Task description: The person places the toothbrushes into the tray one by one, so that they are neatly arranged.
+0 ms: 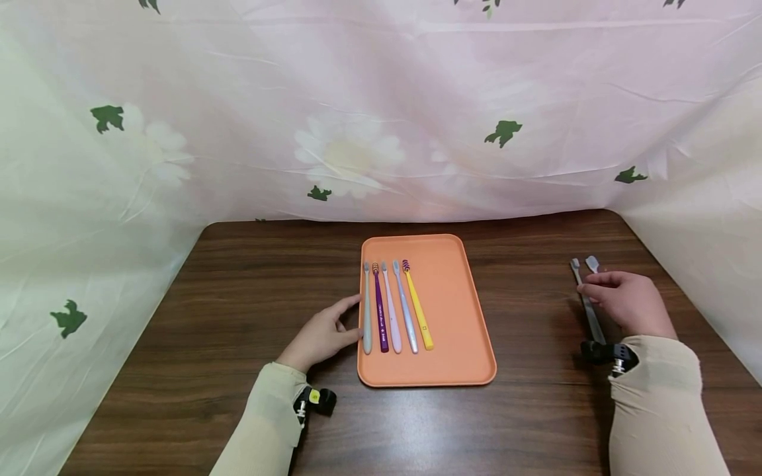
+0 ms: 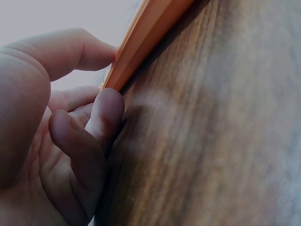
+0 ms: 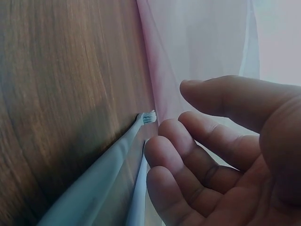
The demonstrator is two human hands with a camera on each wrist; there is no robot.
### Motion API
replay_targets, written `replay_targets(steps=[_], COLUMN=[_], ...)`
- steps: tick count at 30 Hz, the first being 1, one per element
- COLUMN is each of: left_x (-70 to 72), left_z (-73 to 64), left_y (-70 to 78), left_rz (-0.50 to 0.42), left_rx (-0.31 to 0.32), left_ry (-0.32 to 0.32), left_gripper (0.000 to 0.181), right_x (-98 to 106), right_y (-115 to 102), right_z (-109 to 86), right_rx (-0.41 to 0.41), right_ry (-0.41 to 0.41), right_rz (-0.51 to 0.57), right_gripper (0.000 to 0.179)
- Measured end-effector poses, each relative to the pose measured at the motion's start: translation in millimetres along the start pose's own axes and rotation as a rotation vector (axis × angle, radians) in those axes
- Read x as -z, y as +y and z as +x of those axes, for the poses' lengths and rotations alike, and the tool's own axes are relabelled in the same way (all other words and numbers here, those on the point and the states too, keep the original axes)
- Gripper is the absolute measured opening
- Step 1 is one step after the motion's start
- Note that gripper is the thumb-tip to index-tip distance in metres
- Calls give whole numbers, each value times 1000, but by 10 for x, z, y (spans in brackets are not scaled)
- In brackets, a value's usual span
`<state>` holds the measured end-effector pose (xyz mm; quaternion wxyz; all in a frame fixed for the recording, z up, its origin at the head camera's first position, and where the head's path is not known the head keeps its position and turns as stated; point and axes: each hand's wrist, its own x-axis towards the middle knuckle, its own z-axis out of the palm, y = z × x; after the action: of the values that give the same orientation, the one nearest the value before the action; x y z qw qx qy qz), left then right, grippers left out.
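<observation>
In the head view, an orange tray (image 1: pixel 458 357) lies on the brown counter (image 1: pixel 250 297), in front of a pink-and-white flowered cloth (image 1: pixel 417 165). Five toothbrushes lie side by side on the tray's left half, heads at the far end: from left to right a grey-green brush (image 1: pixel 367 324), a purple brush (image 1: pixel 381 317), a pink brush (image 1: pixel 392 317), a blue brush (image 1: pixel 407 317) and a yellow brush (image 1: pixel 420 314). The left hand (image 1: pixel 321 336) touches the tray's left edge with its fingertips, its grip loose. Well to the right, the right hand (image 1: pixel 631 301) is over a pale brush (image 1: pixel 592 264), covering most of it; a grey brush (image 1: pixel 591 317) lies just beside, left of that hand. In the left wrist view, the thumb and a finger meet the tray's outer wall, set apart and not wrapped round it. In the right wrist view, the thumb stands clear of the loosely bent fingers, so the grip is unclosed; the grey brush shows nearest the camera, and the pale brush runs just beside the fingertips, though whether they touch it I cannot tell.
</observation>
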<state>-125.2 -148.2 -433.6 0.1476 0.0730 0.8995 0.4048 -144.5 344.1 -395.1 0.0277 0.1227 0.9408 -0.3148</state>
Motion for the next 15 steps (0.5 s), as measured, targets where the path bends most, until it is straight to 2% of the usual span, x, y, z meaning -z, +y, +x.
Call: replay_targets(steps=[15], left_x=[0], left_z=[-4], left_y=[6], left_rz=[1], left_rx=[5], left_ry=[2], left_gripper=[67], right_x=[-5], right_y=[23], right_z=[8], right_rx=[-9], right_ry=[-17], right_rz=[7], right_gripper=[52])
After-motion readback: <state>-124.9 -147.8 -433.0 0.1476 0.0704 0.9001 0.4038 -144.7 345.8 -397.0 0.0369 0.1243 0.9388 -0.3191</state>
